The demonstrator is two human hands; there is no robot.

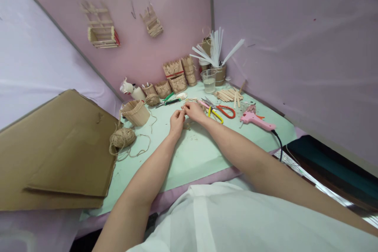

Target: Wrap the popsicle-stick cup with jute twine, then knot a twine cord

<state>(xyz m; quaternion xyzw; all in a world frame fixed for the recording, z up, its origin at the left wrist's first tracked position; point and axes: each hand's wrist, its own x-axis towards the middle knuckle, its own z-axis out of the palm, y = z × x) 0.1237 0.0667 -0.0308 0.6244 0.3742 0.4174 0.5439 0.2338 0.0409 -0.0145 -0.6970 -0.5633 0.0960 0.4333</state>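
My left hand (177, 121) and my right hand (191, 111) meet above the middle of the table, their fingertips pinched close together. Whatever lies between the fingers is too small and too hidden to make out. Just right of my right hand lie red-handled scissors (226, 111) and a yellow-handled tool (215, 115). Pliers with dark green handles (172, 102) rest beyond my hands. To the left stands a cup-shaped holder of wooden sticks (136, 112), with a ball of jute twine (122, 138) in front of it and loose twine trailing on the table.
A pink glue gun (256, 121) with a dark cord lies at right. Wooden sticks (227, 95), a clear plastic cup (209, 82) and several stick-made holders (178, 83) are at the back. Large cardboard (65, 145) leans at left. Small stick shelves (103, 36) hang on the pink wall.
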